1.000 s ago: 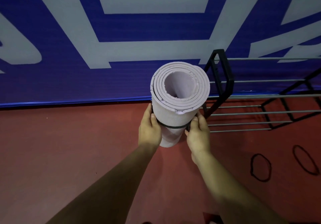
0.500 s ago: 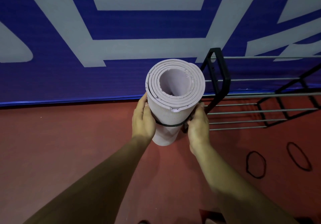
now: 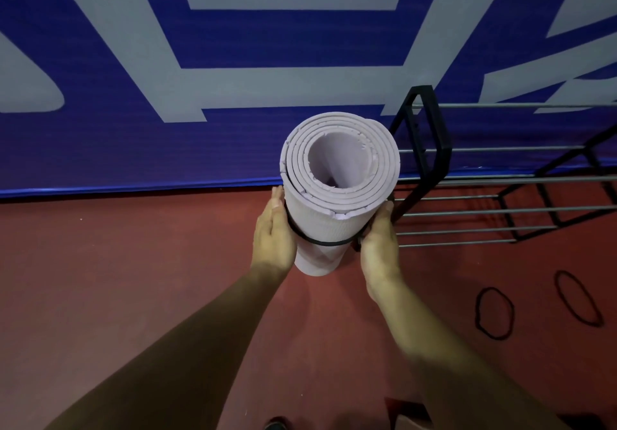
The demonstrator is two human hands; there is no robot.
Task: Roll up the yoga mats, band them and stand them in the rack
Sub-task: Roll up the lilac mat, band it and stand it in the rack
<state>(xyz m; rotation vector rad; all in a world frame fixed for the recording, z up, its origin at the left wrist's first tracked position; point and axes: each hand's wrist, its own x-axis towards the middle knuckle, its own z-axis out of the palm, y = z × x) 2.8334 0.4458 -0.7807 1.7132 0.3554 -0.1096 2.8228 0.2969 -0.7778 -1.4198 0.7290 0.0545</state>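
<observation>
The step in hand looks like standing the banded roll in the rack (image 3: 430,135), a black end frame carrying long metal rods that sits just to the right of the roll and partly behind it. The rolled yoga mat (image 3: 337,219), lilac and upright with its open spiral end facing the camera, is held between the two hands in front of that end frame. Whether its lower end rests on the floor is hard to tell. To do this well, I would carry it to the right with the roll vertical, lower it between two rods rather than onto one, and let go only once it stands without leaning. The left hand (image 3: 273,232) clasps the left flank and the right hand (image 3: 379,242) the right flank, each with its thumb on the near face and its fingers hidden round the back. Both grip low, at the level of the black band (image 3: 329,243), which circles the roll below its middle (a thin loop, so a squeeze just there could push it down towards the lower end). Beyond stands a blue wall banner (image 3: 100,149) with big pale lettering, meeting a dull red floor (image 3: 133,279). On that floor to the right, well apart from the hands, lie one loose black band (image 3: 495,289) and a second loose band (image 3: 564,273) beside it.
</observation>
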